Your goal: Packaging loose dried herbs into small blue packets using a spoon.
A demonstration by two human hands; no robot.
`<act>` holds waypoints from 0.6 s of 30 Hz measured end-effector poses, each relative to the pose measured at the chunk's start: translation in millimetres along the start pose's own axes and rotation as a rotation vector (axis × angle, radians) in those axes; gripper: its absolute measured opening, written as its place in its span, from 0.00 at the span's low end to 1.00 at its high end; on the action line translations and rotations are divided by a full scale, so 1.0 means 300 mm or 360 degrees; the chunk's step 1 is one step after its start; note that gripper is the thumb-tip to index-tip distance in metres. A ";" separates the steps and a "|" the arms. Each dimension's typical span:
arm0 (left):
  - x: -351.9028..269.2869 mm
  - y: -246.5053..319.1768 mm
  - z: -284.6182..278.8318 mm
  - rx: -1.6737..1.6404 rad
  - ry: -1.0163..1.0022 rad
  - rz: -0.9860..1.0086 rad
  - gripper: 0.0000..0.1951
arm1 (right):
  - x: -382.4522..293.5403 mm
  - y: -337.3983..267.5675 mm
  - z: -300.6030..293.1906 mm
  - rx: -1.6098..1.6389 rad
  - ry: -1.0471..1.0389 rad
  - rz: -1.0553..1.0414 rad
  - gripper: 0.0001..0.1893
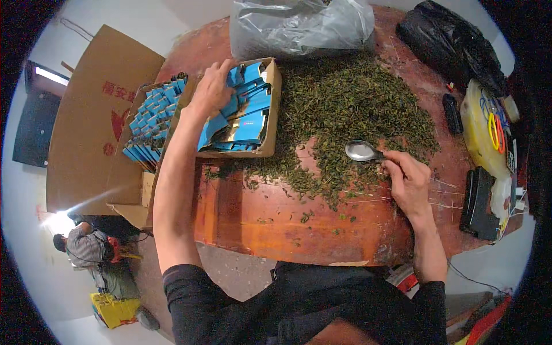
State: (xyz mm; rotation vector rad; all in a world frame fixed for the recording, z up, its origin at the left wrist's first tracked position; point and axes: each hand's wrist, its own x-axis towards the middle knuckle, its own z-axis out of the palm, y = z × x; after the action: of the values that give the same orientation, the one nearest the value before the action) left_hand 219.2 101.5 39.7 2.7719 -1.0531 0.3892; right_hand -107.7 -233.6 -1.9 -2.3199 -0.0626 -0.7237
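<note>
My right hand point(407, 181) grips the handle of a metal spoon point(361, 151). The spoon's bowl looks empty and hangs over the near right part of a spread heap of dried green leaves point(345, 101), which look like tea. My left hand point(214, 86) reaches into a shallow cardboard box point(276, 92) of blue packets point(254, 101), its fingers at the packets on the left side. The wrist hides part of the box, and whether a packet is between the fingers is unclear.
Left of the box, many blue packets point(153, 112) stand in rows beside a large carton point(82, 129). A clear plastic bag point(302, 30) lies behind the leaves. Scissors point(496, 133), a black bag point(453, 41) and a black object point(478, 202) line the right. Another person point(88, 246) sits beyond the table.
</note>
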 end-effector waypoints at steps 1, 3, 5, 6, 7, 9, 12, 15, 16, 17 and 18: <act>-0.005 0.000 0.003 -0.0019 0.0007 0.0019 0.35 | 0.000 0.002 -0.001 -0.0055 0.0017 -0.0053 0.07; -0.006 -0.017 0.014 -0.0034 0.0019 0.0031 0.36 | 0.001 -0.002 0.001 -0.0044 0.0024 -0.0057 0.07; 0.004 -0.059 0.023 0.0035 -0.0167 0.0011 0.39 | 0.004 -0.010 0.002 -0.0028 0.0030 -0.0069 0.06; 0.006 -0.060 0.030 0.0030 -0.0167 0.0018 0.39 | 0.002 -0.013 -0.001 -0.0023 0.0008 -0.0023 0.06; 0.007 -0.061 0.036 0.0016 -0.0184 0.0051 0.39 | 0.000 -0.015 -0.004 -0.0018 -0.0014 0.0022 0.07; 0.006 -0.075 0.043 0.0006 -0.0199 0.0082 0.40 | -0.001 -0.015 0.003 0.0009 -0.0002 0.0057 0.07; 0.013 -0.085 0.040 0.0036 -0.0241 0.0086 0.41 | -0.006 -0.007 0.011 0.0047 0.0005 0.0071 0.07; 0.025 -0.061 0.026 -0.0047 -0.0378 -0.0056 0.39 | -0.005 -0.005 0.007 0.0019 0.0000 0.0044 0.07; 0.019 -0.066 0.023 -0.0060 -0.0322 -0.0029 0.37 | -0.003 -0.006 0.006 -0.0008 -0.0007 0.0028 0.07; 0.012 -0.071 0.020 -0.0072 -0.0267 -0.0003 0.35 | -0.002 -0.004 0.007 -0.0006 -0.0003 0.0026 0.07; 0.005 -0.074 0.020 -0.0070 -0.0267 0.0000 0.35 | -0.003 -0.001 0.010 0.0014 0.0004 0.0016 0.07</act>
State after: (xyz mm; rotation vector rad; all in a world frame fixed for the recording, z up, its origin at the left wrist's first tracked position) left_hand 236.3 115.6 33.3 2.8052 -1.0825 0.1330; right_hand -107.1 -231.3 -3.8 -2.3091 -0.0527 -0.7199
